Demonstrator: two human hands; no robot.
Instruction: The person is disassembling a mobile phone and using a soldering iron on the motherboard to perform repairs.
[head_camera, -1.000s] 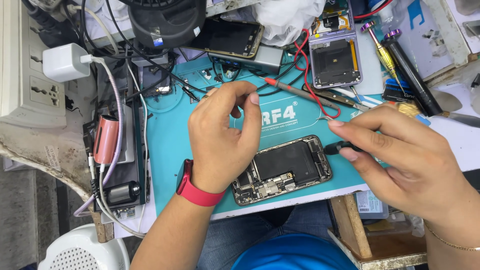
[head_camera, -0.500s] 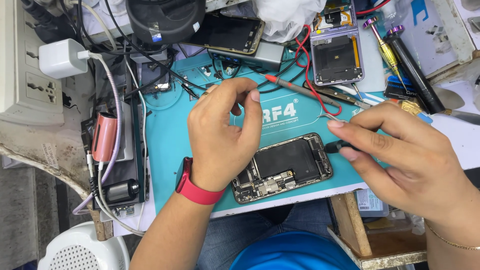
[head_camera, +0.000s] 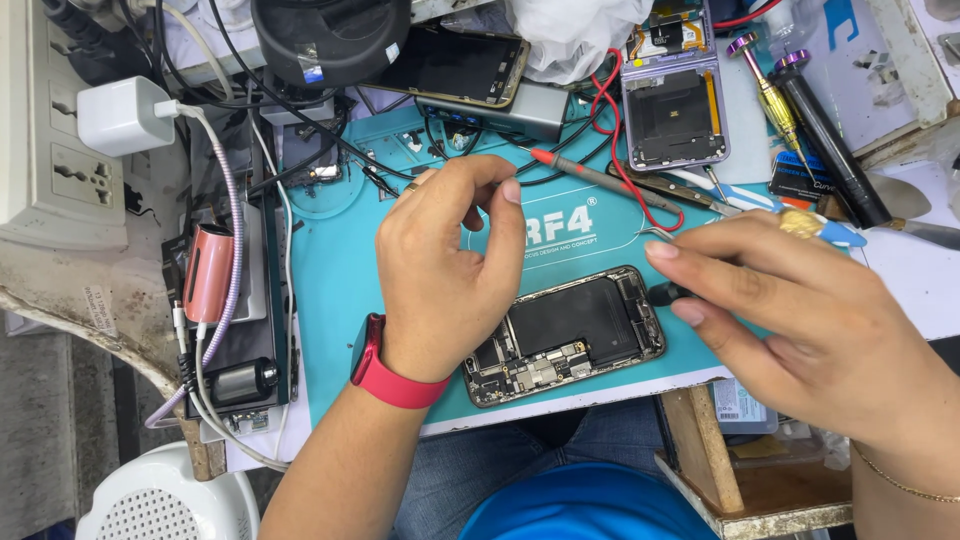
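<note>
Teal is the colour of the work mat (head_camera: 350, 290) where an opened phone (head_camera: 565, 335) lies with its back removed, so the dark battery and the small boards inside are visible. In the head view, the left hand (head_camera: 445, 270) is above the left end of this phone and covers that corner. Its fingers (head_camera: 495, 195) are curled, and the thumb and forefinger come close together in the air as if they pinch something very small, but what is between them cannot be made out. A red watch band (head_camera: 385, 370) is around the left wrist. The right hand (head_camera: 800, 320) comes from the right side, with a gold ring on one finger; its thumb and first fingers are pressed together on a small dark tool (head_camera: 665, 293), whose tip is just beside the right edge of the phone. Most of this tool is hidden under the fingers, so its kind is not clear. Behind the hands, a red-tipped probe (head_camera: 590, 175) with a red wire lies on the mat, a purple folding phone (head_camera: 675, 95) lies open, and two screwdrivers (head_camera: 800, 110) lie near it. A white charger (head_camera: 125, 115) sits in the socket strip on the left. The person's forearms are cut off by the picture's lower edge.
</note>
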